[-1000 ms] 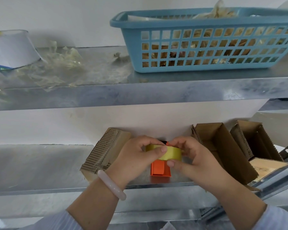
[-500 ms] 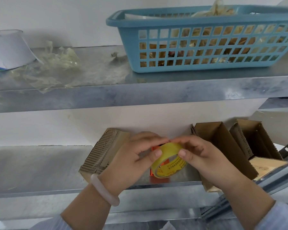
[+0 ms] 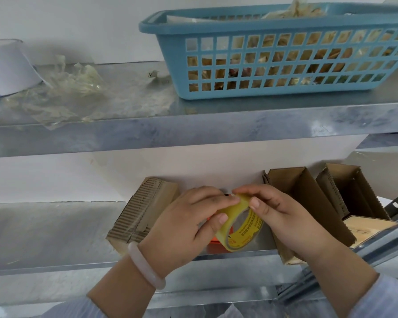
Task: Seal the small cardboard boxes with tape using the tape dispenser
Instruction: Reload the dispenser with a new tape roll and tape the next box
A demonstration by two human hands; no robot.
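Note:
A yellow tape roll (image 3: 241, 228) is held tilted over the lower shelf, its printed core facing me. My left hand (image 3: 189, 228) grips its left side, thumb across the band. My right hand (image 3: 283, 216) pinches its upper rim with thumb and fingers. Beneath the roll a corner of the orange tape dispenser (image 3: 214, 241) shows, mostly hidden by my left hand. A closed small cardboard box (image 3: 140, 214) lies to the left. Two open cardboard boxes (image 3: 308, 203) (image 3: 352, 193) stand to the right.
A blue plastic basket (image 3: 274, 53) with several wrapped items sits on the upper metal shelf (image 3: 193, 127). Crumpled clear tape scraps (image 3: 69, 88) and a white container (image 3: 7, 67) lie at its left. The lower shelf (image 3: 44, 232) runs left of the boxes.
The tape roll has been lifted off the orange dispenser and tipped so its core faces me. Both hands shifted slightly with it; my right fingers moved to the roll's top rim.

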